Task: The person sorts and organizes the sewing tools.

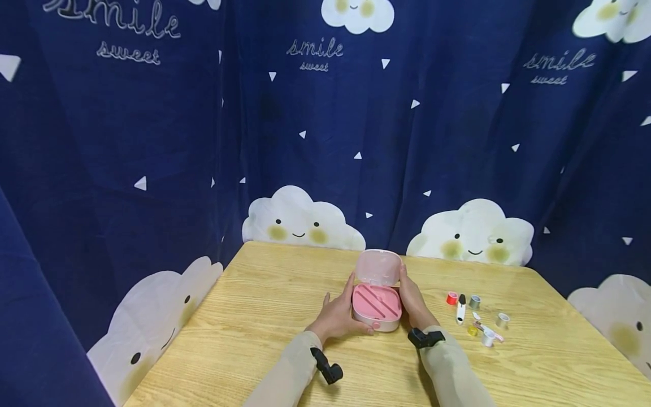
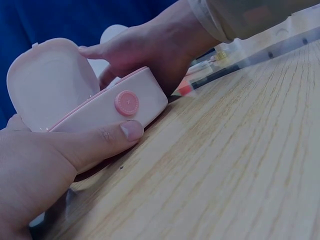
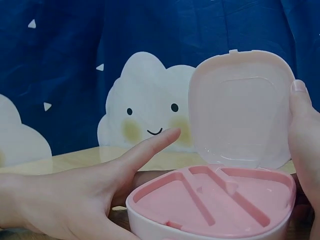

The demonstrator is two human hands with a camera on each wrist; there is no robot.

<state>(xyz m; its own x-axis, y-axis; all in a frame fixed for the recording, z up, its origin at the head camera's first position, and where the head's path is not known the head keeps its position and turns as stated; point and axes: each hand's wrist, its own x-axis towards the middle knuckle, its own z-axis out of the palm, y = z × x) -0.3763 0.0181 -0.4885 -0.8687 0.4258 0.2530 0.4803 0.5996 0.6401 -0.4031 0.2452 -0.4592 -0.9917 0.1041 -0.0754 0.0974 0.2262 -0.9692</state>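
A small pink-and-white plastic sewing box (image 1: 382, 325) stands on the wooden table with its hinged lid (image 1: 378, 267) raised at the back. Inside it sits a pink tray (image 3: 210, 205) with diagonal slots, no loose items showing in it. My left hand (image 1: 338, 316) grips the box from the left side, its thumb along the front wall just below a round pink button (image 2: 127, 103). At the right side is my right hand (image 1: 413, 299), its thumb on the edge of the raised lid and its other fingers partly hidden beside the box.
To the right of the box lie a red spool (image 1: 452, 298), black-and-white thread snips (image 1: 461, 310), a grey spool (image 1: 475, 302), a pale spool (image 1: 503, 320), a white spool (image 1: 488, 338) and a small yellow item (image 1: 472, 330). A dark blue curtain (image 1: 310, 113) hangs behind the table.
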